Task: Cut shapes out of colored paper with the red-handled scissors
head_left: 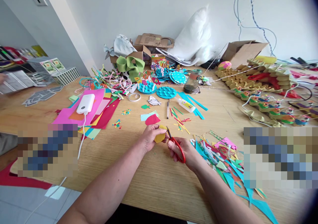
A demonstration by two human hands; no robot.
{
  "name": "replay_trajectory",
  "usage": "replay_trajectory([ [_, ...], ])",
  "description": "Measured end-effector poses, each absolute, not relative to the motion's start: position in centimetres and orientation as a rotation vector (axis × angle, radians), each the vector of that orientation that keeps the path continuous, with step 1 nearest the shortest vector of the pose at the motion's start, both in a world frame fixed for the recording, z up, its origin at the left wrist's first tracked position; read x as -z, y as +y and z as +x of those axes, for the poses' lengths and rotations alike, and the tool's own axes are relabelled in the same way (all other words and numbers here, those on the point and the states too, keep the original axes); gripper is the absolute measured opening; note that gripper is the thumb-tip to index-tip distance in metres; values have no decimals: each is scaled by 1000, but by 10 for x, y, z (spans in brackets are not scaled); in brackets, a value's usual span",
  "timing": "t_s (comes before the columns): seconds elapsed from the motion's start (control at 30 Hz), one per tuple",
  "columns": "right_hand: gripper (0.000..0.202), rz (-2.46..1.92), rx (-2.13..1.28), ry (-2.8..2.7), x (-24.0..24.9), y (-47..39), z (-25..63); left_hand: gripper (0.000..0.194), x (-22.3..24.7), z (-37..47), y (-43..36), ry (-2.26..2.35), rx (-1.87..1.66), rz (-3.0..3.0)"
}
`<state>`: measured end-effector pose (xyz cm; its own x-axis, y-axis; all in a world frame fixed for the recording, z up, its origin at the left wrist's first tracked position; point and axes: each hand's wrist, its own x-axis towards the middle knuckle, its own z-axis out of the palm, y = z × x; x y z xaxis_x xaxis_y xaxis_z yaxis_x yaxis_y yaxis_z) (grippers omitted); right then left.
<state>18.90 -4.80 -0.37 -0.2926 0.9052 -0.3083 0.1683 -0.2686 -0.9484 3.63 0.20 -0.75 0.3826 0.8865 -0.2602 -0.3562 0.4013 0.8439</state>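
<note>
A piece of yellow paper [160, 137] is pinched between the closed fingers of my left hand [149, 138]. My right hand [181, 151] is wrapped round the red handles of the scissors [179, 148], whose blades touch the right edge of the yellow paper. Just beyond my left hand lie a red paper piece [152, 119] and a light blue strip [146, 117]. A fish drawing [154, 100] and a green paper cutout [145, 106] are farther back. The pen [167, 110] and the glue bottle [186, 105] lie past the scissors.
Paper scraps [223, 161] spread to the right of my right hand. Coloured sheets [67, 113] with a white power bank [85, 104] and its cable are at the left. Behind stand a glass jar [191, 81] and blue discs [166, 92]; egg cartons [263, 101] fill the right.
</note>
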Motion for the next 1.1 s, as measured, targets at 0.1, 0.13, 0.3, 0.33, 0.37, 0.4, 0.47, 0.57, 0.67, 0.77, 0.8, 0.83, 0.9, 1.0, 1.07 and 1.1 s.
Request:
replay_trajectory([
  [0.1,44,-1338,-1632,-1393,4,-48,188,14,8,35,2,801,-916,808],
  [0.13,44,-1329,-1638,-1393,3,-48,188,14,8,35,2,802,-913,819],
  [0.3,45,-1295,-1668,-1395,-2,-49,187,13,7,34,3,816,-880,833],
  [0.33,45,-1291,-1671,-1398,-3,-49,187,13,6,33,3,821,-872,828],
  [0.37,46,-1286,-1674,-1400,-4,-50,187,13,6,33,3,828,-864,823],
  [0.4,46,-1283,-1677,-1402,-4,-50,187,13,6,33,3,837,-857,819],
  [0.47,46,-1284,-1680,-1405,-6,-50,187,13,5,32,3,853,-847,816],
  [0.57,46,-1302,-1683,-1410,-7,-50,186,13,4,31,4,863,-831,832],
  [0.67,46,-1307,-1683,-1416,-7,-49,186,12,5,30,6,850,-821,847],
  [0.77,46,-1307,-1683,-1412,-4,-49,187,12,6,29,6,811,-801,854],
  [0.8,46,-1307,-1681,-1404,-3,-48,187,12,6,29,7,796,-787,854],
  [0.83,46,-1310,-1677,-1397,-2,-48,187,13,6,28,7,786,-770,850],
  [0.9,47,-1327,-1655,-1385,0,-48,188,14,6,28,6,781,-748,828],
  [1.0,45,-1357,-1620,-1382,2,-48,189,17,5,27,7,782,-757,786],
  [1.07,42,-1356,-1611,-1383,4,-47,190,17,5,27,8,788,-778,747],
  [1.1,41,-1351,-1609,-1386,5,-47,190,16,6,27,8,795,-789,718],
])
